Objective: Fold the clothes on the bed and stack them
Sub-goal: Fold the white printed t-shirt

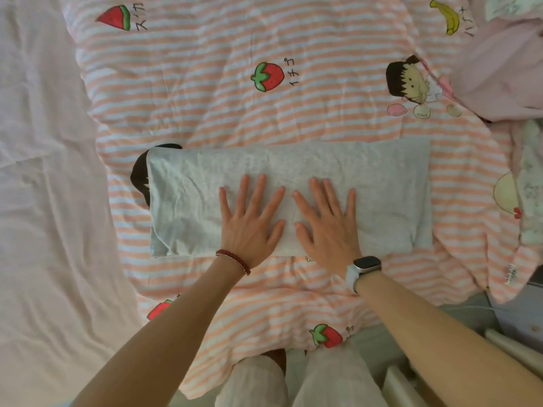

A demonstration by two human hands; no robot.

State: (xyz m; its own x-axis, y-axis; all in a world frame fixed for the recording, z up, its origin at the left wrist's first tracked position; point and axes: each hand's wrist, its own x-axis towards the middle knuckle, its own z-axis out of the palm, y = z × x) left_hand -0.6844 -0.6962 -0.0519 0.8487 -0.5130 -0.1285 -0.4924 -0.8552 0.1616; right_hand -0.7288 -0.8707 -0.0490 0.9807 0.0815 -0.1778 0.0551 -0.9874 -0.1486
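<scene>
A light grey garment (382,183) lies folded into a long horizontal rectangle on the striped quilt (235,113). My left hand (249,221) rests flat on its middle with fingers spread. Beside it, my right hand (327,221) presses flat on the cloth too, fingers straight. A red bead bracelet is on the left wrist and a watch on the right. At the top right a heap of pale pink clothing (499,69) lies crumpled.
The quilt has pink and white stripes with fruit and cartoon prints. A pale pink sheet (44,201) covers the bed to the left. Patterned cloth (531,183) lies at the right edge. The bed's near edge is at my legs, with floor at the bottom right.
</scene>
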